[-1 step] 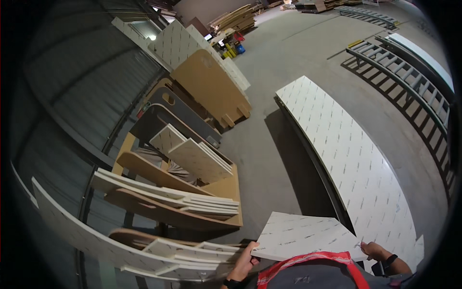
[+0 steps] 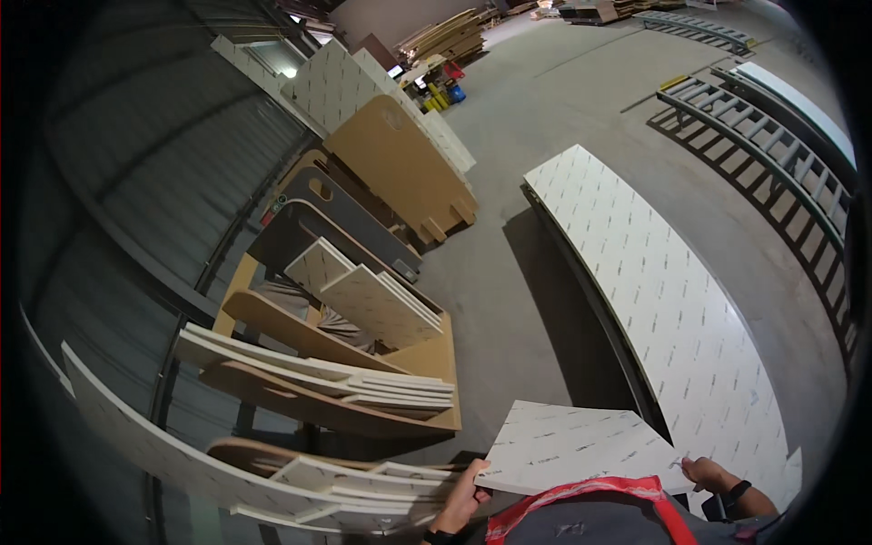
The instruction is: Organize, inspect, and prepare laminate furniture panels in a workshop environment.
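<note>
A white panel (image 2: pixel 577 445) with rows of small dark printed marks lies in front of my body, held level at about waist height. My left hand (image 2: pixel 468 495) is closed round its left edge, the thumb on the top face. At the panel's right corner my right hand (image 2: pixel 711 474) grips the edge; a dark band circles that wrist. The panel's near edge runs behind the red trim of my grey garment (image 2: pixel 581 518). Just beyond and to the right stretches a long white-topped bench (image 2: pixel 654 272) with the same printed marks.
To my left stands a wooden rack (image 2: pixel 445 363) with several white panels (image 2: pixel 381 304) upright in its slots. More white boards (image 2: pixel 318 486) lean nearer me. A brown board (image 2: pixel 400 163) stands farther off, beside the metal wall. A roller conveyor (image 2: pixel 763 141) lies at the far right.
</note>
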`<state>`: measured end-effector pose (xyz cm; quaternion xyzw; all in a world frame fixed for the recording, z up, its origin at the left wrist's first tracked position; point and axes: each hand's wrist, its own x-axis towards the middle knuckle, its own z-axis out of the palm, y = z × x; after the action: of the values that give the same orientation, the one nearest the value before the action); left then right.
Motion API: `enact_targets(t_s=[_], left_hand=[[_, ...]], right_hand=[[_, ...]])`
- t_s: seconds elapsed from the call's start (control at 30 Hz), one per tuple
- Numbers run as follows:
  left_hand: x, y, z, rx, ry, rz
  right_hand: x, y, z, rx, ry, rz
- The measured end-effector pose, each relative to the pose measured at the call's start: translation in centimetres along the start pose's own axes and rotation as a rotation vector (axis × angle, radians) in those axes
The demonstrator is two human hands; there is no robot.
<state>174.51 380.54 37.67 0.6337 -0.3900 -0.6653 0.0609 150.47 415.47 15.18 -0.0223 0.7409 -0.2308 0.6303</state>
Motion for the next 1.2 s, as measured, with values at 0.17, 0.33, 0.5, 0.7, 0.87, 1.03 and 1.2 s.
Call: enact_targets(t_s=[0.17, 0.33, 0.5, 0.7, 0.87, 1.03, 1.2], left_hand=[[3.4, 5.0, 1.6, -0.011, 0.025, 0.062], [8.6, 11.4, 1.3, -0.126, 0.029, 0.063], [16.3, 20.2, 0.0, -0.133, 0.008, 0.092], [26.3, 35.3, 1.0, -0.113, 0.004, 0.116], [31.9, 45.9, 2.9, -0.111, 0.030, 0.137], [37.9, 56.2, 6.2, -0.164, 0.130, 0.208], [47.5, 67.5, 8.9, -0.140, 0.176, 0.219]], right_hand=[[7.5, -6.4, -2.9, -0.180, -0.012, -0.099], [11.5, -20.2, -6.5, -0.198, -0.061, -0.051], [18.3, -30.8, -6.8, -0.326, -0.038, -0.118], [22.9, -46.5, -10.9, -0.308, -0.104, -0.107], [27.9, -58.3, -13.6, -0.415, 0.010, -0.154], [31.8, -69.4, -16.9, -0.292, -0.009, -0.120], [37.9, -83.0, -20.8, -0.266, -0.118, -0.097]])
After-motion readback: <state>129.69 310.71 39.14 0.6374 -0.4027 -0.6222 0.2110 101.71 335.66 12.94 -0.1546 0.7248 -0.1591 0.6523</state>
